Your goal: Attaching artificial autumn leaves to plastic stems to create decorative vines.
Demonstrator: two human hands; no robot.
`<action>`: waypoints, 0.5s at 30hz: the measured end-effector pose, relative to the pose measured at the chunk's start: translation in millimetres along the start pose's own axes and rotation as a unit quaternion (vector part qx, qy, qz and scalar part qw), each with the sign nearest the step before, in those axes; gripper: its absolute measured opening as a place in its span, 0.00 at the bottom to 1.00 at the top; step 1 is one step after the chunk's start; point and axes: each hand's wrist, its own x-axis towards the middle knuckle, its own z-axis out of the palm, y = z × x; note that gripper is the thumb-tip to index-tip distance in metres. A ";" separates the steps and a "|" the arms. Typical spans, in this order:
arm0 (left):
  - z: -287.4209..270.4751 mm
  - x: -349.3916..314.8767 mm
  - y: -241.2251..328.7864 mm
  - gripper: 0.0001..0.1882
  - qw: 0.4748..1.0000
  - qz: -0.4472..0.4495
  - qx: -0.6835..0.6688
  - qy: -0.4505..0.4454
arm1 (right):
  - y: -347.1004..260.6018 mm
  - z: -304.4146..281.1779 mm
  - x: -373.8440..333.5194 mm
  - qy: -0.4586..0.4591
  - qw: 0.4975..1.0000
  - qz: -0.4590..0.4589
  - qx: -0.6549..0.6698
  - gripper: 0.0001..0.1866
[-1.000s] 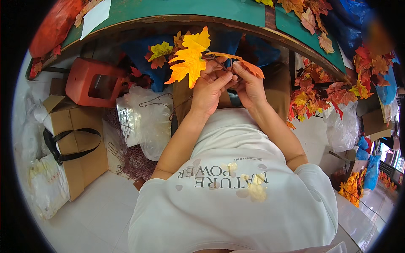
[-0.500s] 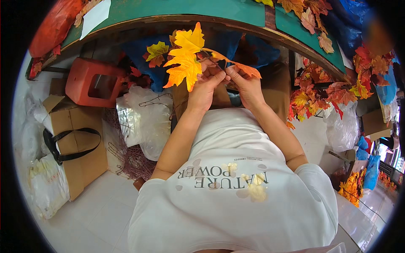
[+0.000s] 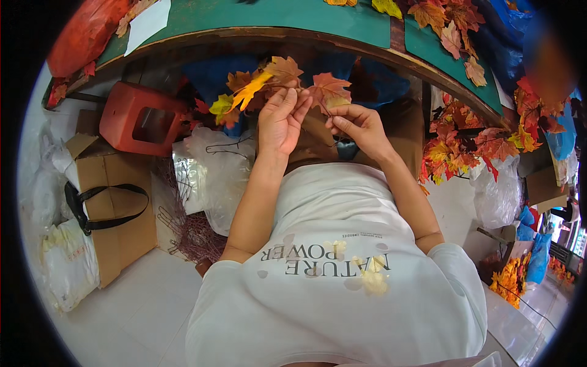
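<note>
— Leaves (image 3: 264, 85), a cluster in brown, orange and yellow, sit at the fingertips of the left hand (image 3: 280, 119), just under the edge of the green table (image 3: 287, 15). The fingers look stretched along the cluster more than clamped on it.

— And the right hand (image 3: 358, 125)?

— Its fingers are pinched together on the stem of a single reddish leaf (image 3: 330, 90), close beside the cluster.

— How far along does it look?

— Midway, I'd judge. A few leaves are already gathered, this one isn't joined yet, and heaps of loose leaves (image 3: 465, 147) wait at the right.
</note>
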 end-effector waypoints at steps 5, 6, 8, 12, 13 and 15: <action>7.7 -8.3 -8.9 0.12 0.999 -0.029 0.011 -0.026 | -3.5 7.3 4.0 0.004 0.998 -0.032 0.062 0.15; 7.8 -9.2 -12.1 0.12 0.998 -0.014 0.051 -0.018 | -1.9 5.9 3.7 0.005 0.998 -0.033 0.062 0.15; 10.3 -9.6 -19.5 0.11 0.990 0.019 0.142 -0.005 | 1.2 1.9 3.3 0.016 0.997 -0.031 0.075 0.20; 23.7 -15.4 -19.4 0.09 0.977 -0.051 0.192 -0.076 | -1.3 7.6 3.3 0.047 0.992 -0.058 0.100 0.22; 23.1 -16.8 -19.9 0.09 0.977 -0.050 0.192 -0.078 | -0.8 8.5 4.8 0.058 0.990 -0.069 0.105 0.22; 19.6 -15.8 -22.3 0.09 0.970 -0.048 0.204 -0.121 | -0.9 7.0 6.8 0.067 0.988 -0.085 0.107 0.22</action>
